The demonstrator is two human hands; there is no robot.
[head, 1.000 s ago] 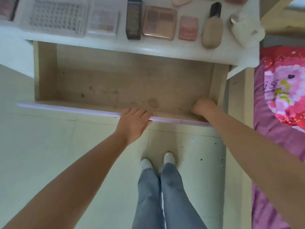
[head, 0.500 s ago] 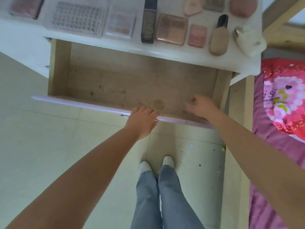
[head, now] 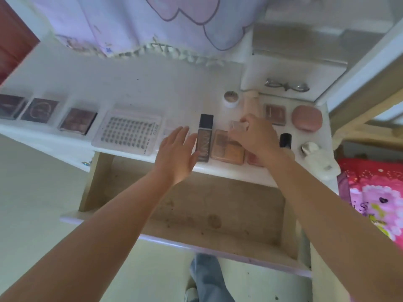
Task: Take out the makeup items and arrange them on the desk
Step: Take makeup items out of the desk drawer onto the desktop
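- Three dark palettes (head: pixel 41 109), desk (head: pixel 152 88) at 9 o'clock: in a row along the front edge, well apart from both hands.
- Clear lash tray (head: pixel 128 131), 10 o'clock of the left hand: flat, untouched.
- Left hand (head: pixel 176 155): has left the drawer front and now hovers at the desk edge, fingers straight and slightly spread, holding nothing.
- Dark tube (head: pixel 205 138), tan palette (head: pixel 229 149): side by side between the hands.
- Right hand (head: pixel 255 138): has risen out of the drawer; fingers pinch a small clear item (head: pixel 236 125), too blurred to name, above the tan palette.
- Drawer (head: pixel 196 205), 6 o'clock: open, floor bare; judged the last item, placement remaining.
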